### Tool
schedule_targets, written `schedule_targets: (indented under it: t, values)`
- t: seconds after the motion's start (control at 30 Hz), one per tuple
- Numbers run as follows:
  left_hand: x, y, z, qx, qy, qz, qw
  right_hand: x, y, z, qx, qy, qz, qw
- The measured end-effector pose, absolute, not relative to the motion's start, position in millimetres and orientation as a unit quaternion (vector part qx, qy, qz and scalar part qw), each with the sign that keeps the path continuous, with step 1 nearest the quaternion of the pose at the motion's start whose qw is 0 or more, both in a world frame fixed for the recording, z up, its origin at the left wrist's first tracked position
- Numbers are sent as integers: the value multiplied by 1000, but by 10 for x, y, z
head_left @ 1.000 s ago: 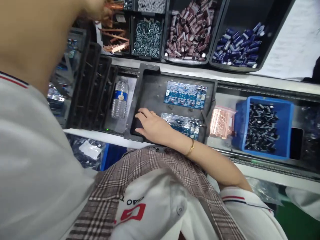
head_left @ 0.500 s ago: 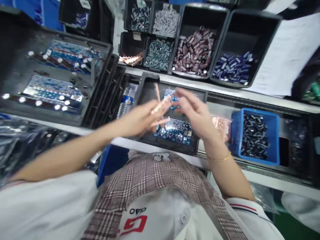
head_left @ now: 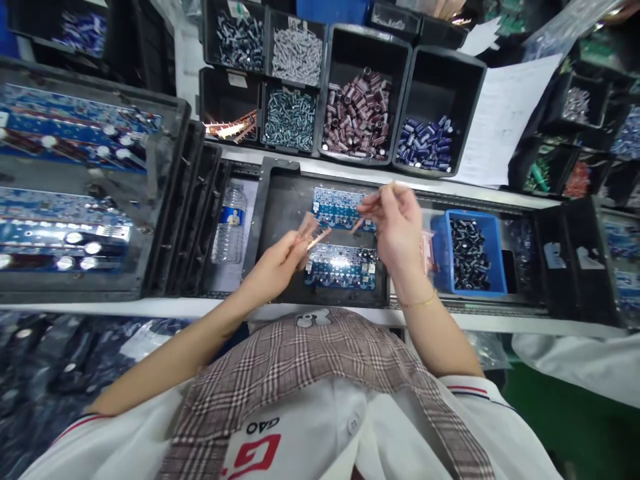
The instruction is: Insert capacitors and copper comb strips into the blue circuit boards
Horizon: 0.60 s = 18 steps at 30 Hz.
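Note:
Several thin copper-coloured strips (head_left: pixel 319 238) stick out of the closed fingers of my left hand (head_left: pixel 280 263). My right hand (head_left: pixel 400 223) is pinched, and a short copper-coloured strip (head_left: pixel 358 225) points down from its fingertips. Beneath the hands, two blue circuit boards lie in a black tray (head_left: pixel 280 200). The near board (head_left: pixel 345 270) shows between my hands. The far board (head_left: pixel 333 203) is partly covered by my right fingers. A bag of copper-coloured pieces (head_left: pixel 428 250) lies just right of my right wrist.
Beyond the tray stand black bins with brown capacitors (head_left: pixel 357 113), blue capacitors (head_left: pixel 425 141) and other small parts. A blue bin (head_left: pixel 500 260) of dark parts stands right. A plastic bottle (head_left: pixel 231 223) lies left, beside stacked trays (head_left: pixel 165 220) carrying circuit boards. Paper sheets (head_left: pixel 500 120) lie back right.
My hands have moved apart: the left is drawn back with its strips, the right now pinches a single strip over the far board. The camera view has shifted.

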State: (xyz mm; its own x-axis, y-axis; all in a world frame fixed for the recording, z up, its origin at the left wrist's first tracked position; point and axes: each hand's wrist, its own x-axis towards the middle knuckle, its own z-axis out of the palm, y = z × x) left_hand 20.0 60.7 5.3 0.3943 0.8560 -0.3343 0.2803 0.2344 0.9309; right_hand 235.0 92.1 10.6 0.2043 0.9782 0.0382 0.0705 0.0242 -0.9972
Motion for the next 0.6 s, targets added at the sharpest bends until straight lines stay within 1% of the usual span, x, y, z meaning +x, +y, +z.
schedule_targets:
  t: [0.03,0.1,0.17,0.23,0.27,0.33,0.5,0.6]
  values:
    - [197,637,5,495,494,274,660,2397,1033,75,-571,-547,352,501]
    - [185,688,-81,355,485,312,736,2445,1253,-35,-569,-698,243,361]
    - [145,722,-135,286,504,305,755,2420,1432,-181,-544,-791,179,217]
    - [72,736,-161,287,537,283,741,2341,1549,-316,-523,-833,130,130]
    - [26,738,-168,302,549,274,729,2292,1584,-368,-513,-845,108,106]
    - [-74,738,-183,332,567,268,705,2192,1623,-435,-496,-860,77,89]
    - [-265,752,-199,338,619,273,655,1979,1674,-483,-475,-872,67,96]
    - [-272,781,-148,325,628,288,646,1913,1710,-470,-473,-873,73,89]
